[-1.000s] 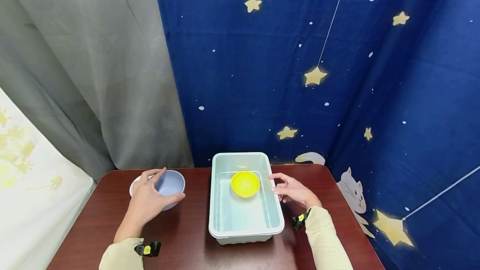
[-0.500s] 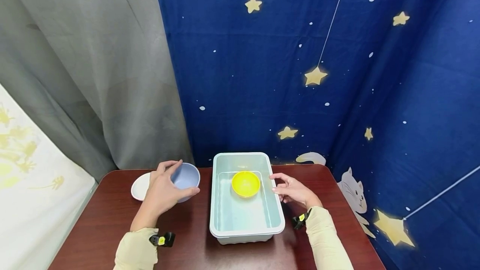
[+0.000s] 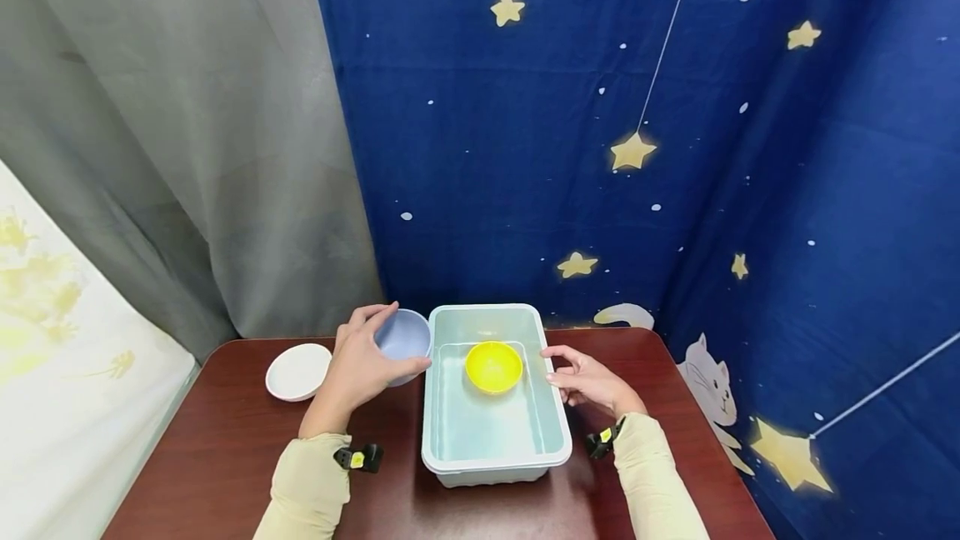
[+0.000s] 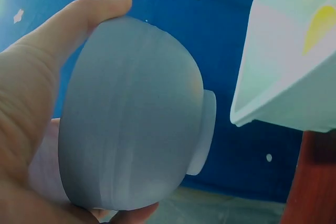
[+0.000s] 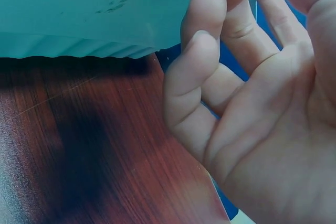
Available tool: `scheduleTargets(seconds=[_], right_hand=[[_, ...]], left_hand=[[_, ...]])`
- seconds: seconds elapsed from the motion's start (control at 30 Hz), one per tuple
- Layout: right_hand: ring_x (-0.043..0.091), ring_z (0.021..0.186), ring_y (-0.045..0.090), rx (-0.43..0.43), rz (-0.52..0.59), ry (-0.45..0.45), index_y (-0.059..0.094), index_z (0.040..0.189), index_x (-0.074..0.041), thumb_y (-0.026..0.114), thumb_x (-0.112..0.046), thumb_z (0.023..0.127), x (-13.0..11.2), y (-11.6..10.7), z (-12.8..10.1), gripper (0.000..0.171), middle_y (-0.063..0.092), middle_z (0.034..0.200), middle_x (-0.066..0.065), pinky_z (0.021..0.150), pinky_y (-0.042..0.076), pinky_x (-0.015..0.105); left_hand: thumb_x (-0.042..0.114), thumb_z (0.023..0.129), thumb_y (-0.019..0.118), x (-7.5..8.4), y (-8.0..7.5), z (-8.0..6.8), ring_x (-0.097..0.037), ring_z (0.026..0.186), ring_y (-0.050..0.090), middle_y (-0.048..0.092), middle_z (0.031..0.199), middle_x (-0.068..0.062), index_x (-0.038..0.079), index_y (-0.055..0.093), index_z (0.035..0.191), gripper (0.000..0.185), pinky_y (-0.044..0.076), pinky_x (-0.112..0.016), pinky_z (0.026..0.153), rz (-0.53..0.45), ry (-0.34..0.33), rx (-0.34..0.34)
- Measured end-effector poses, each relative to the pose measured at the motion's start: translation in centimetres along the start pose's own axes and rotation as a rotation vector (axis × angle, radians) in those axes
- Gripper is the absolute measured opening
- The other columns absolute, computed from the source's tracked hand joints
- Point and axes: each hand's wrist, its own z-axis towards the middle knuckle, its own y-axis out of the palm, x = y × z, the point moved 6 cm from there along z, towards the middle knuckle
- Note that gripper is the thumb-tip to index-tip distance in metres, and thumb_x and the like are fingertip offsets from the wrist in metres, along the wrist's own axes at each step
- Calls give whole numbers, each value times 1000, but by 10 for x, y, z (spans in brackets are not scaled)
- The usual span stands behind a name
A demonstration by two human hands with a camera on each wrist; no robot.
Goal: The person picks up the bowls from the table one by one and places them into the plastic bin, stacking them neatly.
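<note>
The left hand (image 3: 360,365) grips the pale-blue bowl (image 3: 403,334) by its rim beside the tub (image 3: 495,458) — lower it level, clear of the yellow bowl (image 3: 492,366); the right hand (image 3: 588,379), fingers loosely curled and holding nothing, steadies the tub's wall.

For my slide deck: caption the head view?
Left hand holds a blue bowl beside a tub containing a yellow bowl.

Dark red wooden table (image 3: 225,457) — white plate (image 3: 297,372), pale green tub (image 3: 495,461).

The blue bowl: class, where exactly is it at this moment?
In the head view the blue bowl is off the table, held in the left hand just left of the tub's far corner, right of the white dish.
</note>
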Motion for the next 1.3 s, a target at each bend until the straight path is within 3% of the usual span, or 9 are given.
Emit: scheduleTargets(seconds=[0.2, 0.53, 0.97, 1.3], right_hand=[[19, 69, 57, 18, -8, 10, 44, 147, -15, 70, -24, 97, 1, -2, -3, 57, 61, 76, -1, 62, 50, 28], [19, 69, 56, 8, -3, 2, 42, 148, -14, 69, -22, 98, 2, -1, 0, 57, 59, 75, -2, 61, 50, 26], [17, 67, 56, 1, 3, 2, 42, 149, -14, 67, -21, 99, 1, 4, -1, 56, 60, 72, -3, 62, 49, 26], [16, 68, 58, -3, 5, -3, 41, 148, -15, 68, -23, 99, 2, 2, -1, 57, 62, 77, -3, 63, 53, 27]], left_hand=[[59, 65, 90, 15, 5, 5, -33, 131, 38, 41, 154, -5, 20, 49, 152, 105, 51, -52, 97, -23, 27, -29], [55, 66, 90, 36, 17, 13, -35, 132, 42, 42, 153, -6, 19, 48, 153, 103, 52, -52, 100, -43, 14, -81], [59, 65, 88, 58, 36, 28, -32, 133, 40, 42, 154, -5, 18, 49, 153, 104, 55, -52, 99, 20, 10, -74], [59, 65, 88, 67, 55, 41, -30, 131, 41, 42, 154, -1, 21, 51, 151, 101, 56, -52, 94, -59, -32, -67]])
